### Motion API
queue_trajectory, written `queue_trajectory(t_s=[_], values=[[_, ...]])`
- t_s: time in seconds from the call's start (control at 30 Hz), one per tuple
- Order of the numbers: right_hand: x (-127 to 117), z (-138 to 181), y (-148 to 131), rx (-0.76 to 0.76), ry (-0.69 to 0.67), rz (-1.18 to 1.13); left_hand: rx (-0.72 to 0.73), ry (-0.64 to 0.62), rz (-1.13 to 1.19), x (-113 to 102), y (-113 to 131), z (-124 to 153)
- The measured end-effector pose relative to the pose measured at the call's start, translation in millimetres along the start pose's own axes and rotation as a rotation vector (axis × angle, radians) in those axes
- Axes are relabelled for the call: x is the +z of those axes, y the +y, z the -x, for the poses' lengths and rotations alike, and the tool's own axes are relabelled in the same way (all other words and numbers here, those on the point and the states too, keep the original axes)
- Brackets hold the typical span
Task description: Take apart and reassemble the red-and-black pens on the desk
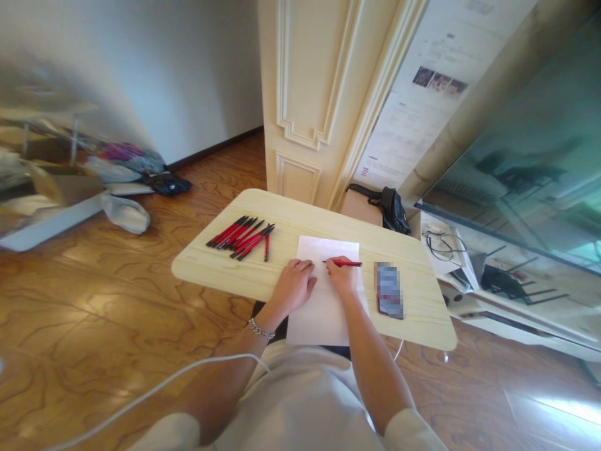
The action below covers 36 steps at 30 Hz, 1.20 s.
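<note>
A sheet of white paper [323, 319] lies on the light wooden table in front of me. My right hand [341, 275] rests on its upper part, closed around a red and black pen [348, 264]; the pen's tip points left, at or just over the paper. Across the sheet's left edge my left hand [297, 285] lies flat with its fingers stretched out, holding nothing. To the left is a row of several red and black pens [239, 237], one of them set apart at a steeper angle. A phone [389, 291], its screen blurred out, lies right of the paper.
The small table [413, 263] has rounded corners. Beyond it stand a cream panelled door [312, 75] and a black bag [393, 210]. A white cable [188, 365] crosses at lower left. Boxes and bags [70, 181] clutter the floor at left; a large screen [530, 144] is at right.
</note>
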State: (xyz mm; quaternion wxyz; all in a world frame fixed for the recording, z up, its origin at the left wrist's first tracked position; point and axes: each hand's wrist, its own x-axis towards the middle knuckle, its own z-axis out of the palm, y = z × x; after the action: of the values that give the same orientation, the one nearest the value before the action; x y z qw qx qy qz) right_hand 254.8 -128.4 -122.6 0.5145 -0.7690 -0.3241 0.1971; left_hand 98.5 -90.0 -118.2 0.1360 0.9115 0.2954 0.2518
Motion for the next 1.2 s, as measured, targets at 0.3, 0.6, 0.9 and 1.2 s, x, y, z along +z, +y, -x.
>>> queue_trajectory(t_s=[0.3, 0.6, 0.9, 1.2], values=[[-1.3, 0.3, 0.6, 0.015, 0.059, 0.024, -0.007, 0.01, 0.001, -2.7, 1.6, 0.2], [-6.3, -4.9, 2.7, 0.066, 0.038, -0.296, -0.007, 0.022, -0.028, -3.1, 1.8, -0.9], [-35.2, 11.4, -21.9, 0.137, -0.062, -0.693, -0.044, 0.075, 0.12, -8.3, 3.6, -12.8], [-37.0, 38.4, -28.7, 0.093, -0.278, -0.64, -0.148, -0.099, 0.574, -23.5, 43.4, 0.9]])
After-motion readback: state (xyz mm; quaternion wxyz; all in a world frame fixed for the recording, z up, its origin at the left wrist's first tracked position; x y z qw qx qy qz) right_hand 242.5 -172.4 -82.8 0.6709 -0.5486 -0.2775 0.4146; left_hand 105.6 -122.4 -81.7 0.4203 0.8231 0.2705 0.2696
